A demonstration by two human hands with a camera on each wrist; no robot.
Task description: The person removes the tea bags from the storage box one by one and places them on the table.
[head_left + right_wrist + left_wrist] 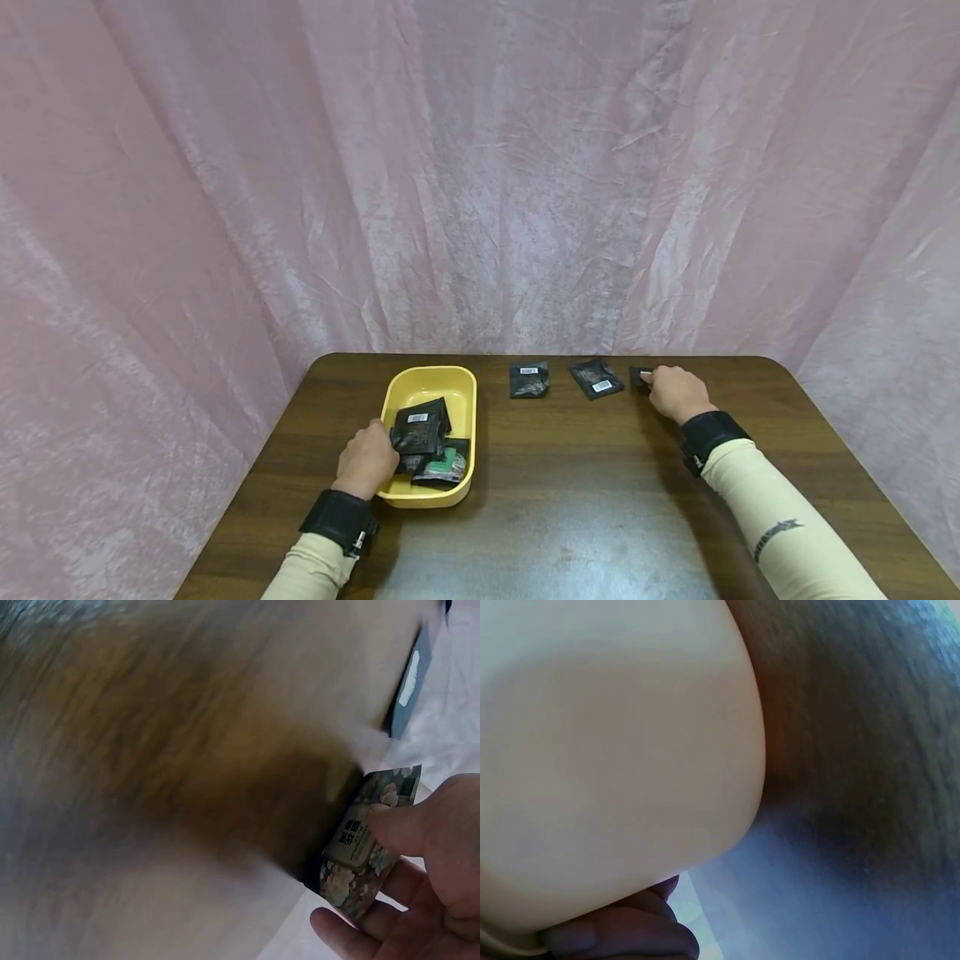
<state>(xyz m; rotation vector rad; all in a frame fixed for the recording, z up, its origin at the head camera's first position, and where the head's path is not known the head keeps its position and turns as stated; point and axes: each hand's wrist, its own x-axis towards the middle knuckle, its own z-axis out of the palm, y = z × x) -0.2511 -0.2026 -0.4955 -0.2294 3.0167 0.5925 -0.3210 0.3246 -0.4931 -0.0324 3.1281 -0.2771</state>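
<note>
Pinching a floral-printed sachet in the right hand, with the thumb on the printed face and fingers behind, near the far edge of the table. Placed at the right end of a loose row, just beside a skewed black sachet and farther from a squarely laid black sachet. Tilted in the right wrist view, not flat; cannot tell whether touching the wood or just above it.

Gripping the left side of the yellow tub with the left hand, with fingers curled at the rim. Find inside the tub a pile of dark sachets, plus a green-labelled sachet toward the near right.

To work well here, pinch lightly near the border of the wrapper, probably thin enough to crease under a hard squeeze. Level the sachet before letting any weight rest on the wood, and move straight up or down rather than sideways, so as not to nudge the skewed neighbour. Avoid pushing outward, with the table edge and the curtain so close behind. With the left hand, steady the tub without tipping, to prevent sliding in the pile. Match the spacing between the other 2 for a tidy row of 3.
</note>
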